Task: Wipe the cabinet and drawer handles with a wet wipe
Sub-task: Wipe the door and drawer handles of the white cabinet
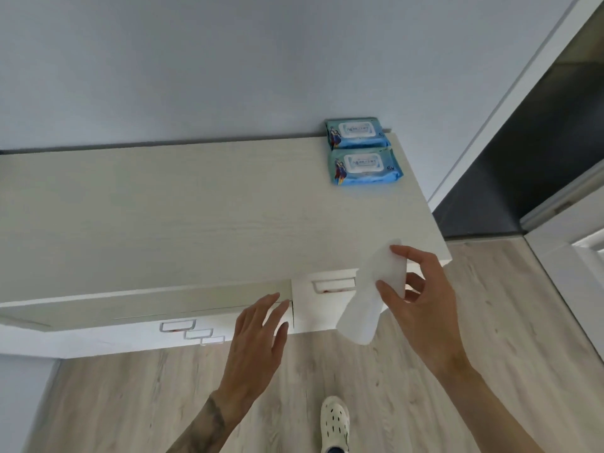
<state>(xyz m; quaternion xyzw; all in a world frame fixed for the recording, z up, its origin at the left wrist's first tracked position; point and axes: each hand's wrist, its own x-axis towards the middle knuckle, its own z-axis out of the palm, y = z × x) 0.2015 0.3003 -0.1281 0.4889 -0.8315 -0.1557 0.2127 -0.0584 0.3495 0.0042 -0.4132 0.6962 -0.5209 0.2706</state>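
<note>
**Hand holding a wet wipe at a white cabinet**

A white wet wipe point(366, 299) hangs limp from the right hand point(421, 299), pinched near its top between thumb and fingers. It dangles in front of the right end of a cabinet point(196, 217), covering one end of a handle point(331, 285) marked with reddish spots. The left hand point(258, 338) holds nothing. Its fingers are straight and reach toward the cabinet's front edge; contact cannot be told. Lower left, three handles point(197, 333) sit stacked. On the top's back right corner lie a blue pack of wipes point(366, 166) and a second pack point(358, 133) touching behind it. Below, a white shoe point(335, 423) stands on a wood floor point(425, 403).
</note>
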